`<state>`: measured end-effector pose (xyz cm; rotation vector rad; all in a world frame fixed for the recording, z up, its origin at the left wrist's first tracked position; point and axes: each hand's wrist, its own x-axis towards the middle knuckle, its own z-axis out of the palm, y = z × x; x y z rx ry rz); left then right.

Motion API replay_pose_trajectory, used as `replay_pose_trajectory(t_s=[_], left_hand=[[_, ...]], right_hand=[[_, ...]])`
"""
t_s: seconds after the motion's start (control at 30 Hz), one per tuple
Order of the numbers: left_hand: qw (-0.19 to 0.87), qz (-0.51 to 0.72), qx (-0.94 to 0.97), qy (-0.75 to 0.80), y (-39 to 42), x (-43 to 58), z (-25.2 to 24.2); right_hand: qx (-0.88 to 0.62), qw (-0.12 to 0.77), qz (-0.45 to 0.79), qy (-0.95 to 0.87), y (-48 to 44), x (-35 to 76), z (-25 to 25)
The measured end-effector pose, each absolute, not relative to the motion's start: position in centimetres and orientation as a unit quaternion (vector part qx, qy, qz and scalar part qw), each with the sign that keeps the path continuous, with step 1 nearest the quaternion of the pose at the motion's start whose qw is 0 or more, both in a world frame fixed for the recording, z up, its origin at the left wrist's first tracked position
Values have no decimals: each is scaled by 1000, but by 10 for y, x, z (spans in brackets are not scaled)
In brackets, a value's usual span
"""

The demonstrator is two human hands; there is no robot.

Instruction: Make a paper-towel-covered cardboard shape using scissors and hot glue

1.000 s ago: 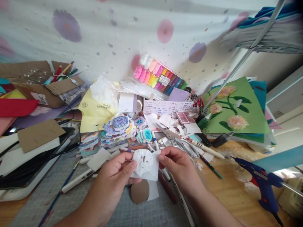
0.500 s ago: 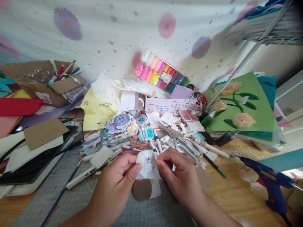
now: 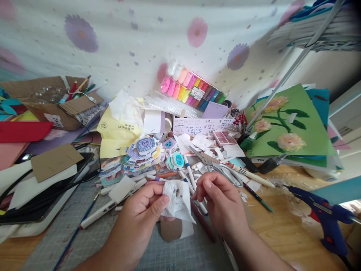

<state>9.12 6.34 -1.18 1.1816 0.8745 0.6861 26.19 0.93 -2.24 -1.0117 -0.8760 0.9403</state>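
Observation:
A piece of white tissue with small dark marks is pinched between the thumb and fingers of my left hand. Its lower right corner hangs loose. To the right of it, apart from the tissue, my right hand has its thumb and fingertips drawn together; whatever they may hold is too small to make out. Below the tissue, a round brown piece lies on the grey cutting mat, with a white scrap beside it.
Scissors, markers and layered paper pieces crowd the area beyond my hands. A blue glue gun lies at the right. Green paper with flowers stands behind, and a cardboard box is at the left.
My right hand has let go of the tissue and moved a little right and up. The tissue's right side now hangs free, while my left hand keeps its grip.

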Motion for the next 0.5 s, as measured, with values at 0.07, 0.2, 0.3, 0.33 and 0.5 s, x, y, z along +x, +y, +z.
replay_pose_trajectory(t_s=[0.07,0.2,0.3,0.33,0.5], left_hand=[[686,302,539,384,63,90,-12],[654,286,594,372,63,89,-11],[618,275,629,383,63,89,-7],[606,272,639,387,63,89,-5],[563,265,674,399,58,90,-1]], right_hand=[[-439,670,495,-338,12,260,-27],[-434,634,535,-351,14,256,-30],[-461,630,508,-363,13,253,-27],[-475,630,494,-366,13,252,-25],[-558,606,405,-397,10,247,-20]])
